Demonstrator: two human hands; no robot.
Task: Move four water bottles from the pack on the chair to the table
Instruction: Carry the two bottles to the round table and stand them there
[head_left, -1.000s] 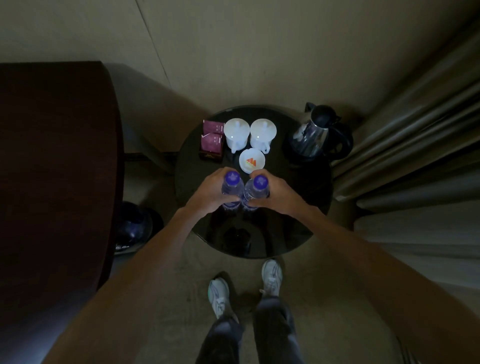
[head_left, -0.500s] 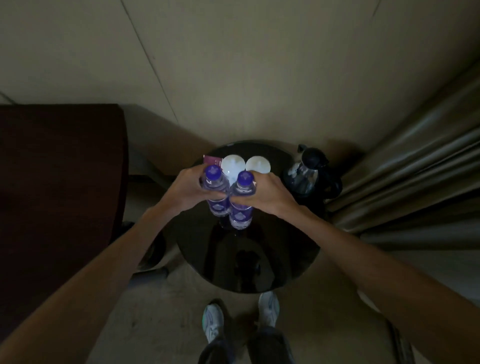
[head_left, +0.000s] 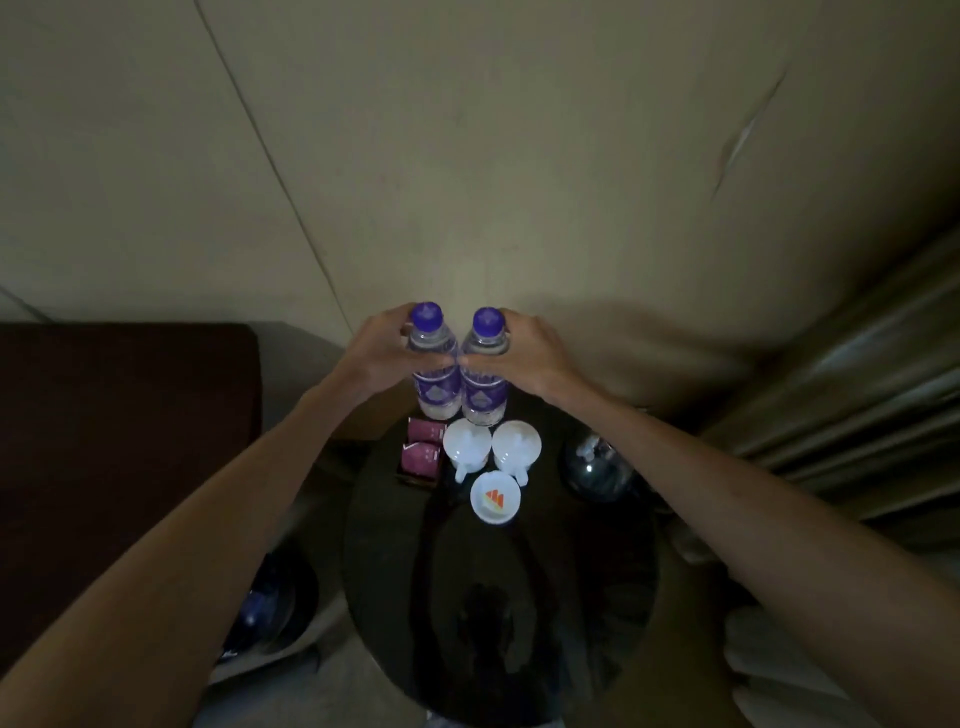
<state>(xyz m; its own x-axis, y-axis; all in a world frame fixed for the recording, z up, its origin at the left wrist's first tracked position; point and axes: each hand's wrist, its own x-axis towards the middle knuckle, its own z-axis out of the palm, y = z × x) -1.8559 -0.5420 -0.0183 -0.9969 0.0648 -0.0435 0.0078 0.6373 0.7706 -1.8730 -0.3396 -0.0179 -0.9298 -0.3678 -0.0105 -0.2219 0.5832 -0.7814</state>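
Two clear water bottles with purple caps and purple labels stand upright side by side over the far edge of the round black table (head_left: 395, 597). My left hand (head_left: 379, 353) grips the left bottle (head_left: 435, 384) around its neck and shoulder. My right hand (head_left: 524, 353) grips the right bottle (head_left: 483, 395) the same way. The bottle bottoms sit just behind the two white cups; I cannot tell whether they touch the tabletop. The pack and the chair are out of view.
On the table are two upturned white cups (head_left: 466, 447) (head_left: 517, 447), a small white dish with an orange mark (head_left: 495, 498), purple sachets in a holder (head_left: 422, 452) and a dark kettle (head_left: 597, 465). A dark wooden cabinet (head_left: 119, 441) stands left, curtains (head_left: 857, 395) right, a wall behind.
Both hands carried the bottles from the table's middle to its far side, past the cups. The camera tilted up, and the cups and dish now lie nearer me than the bottles.
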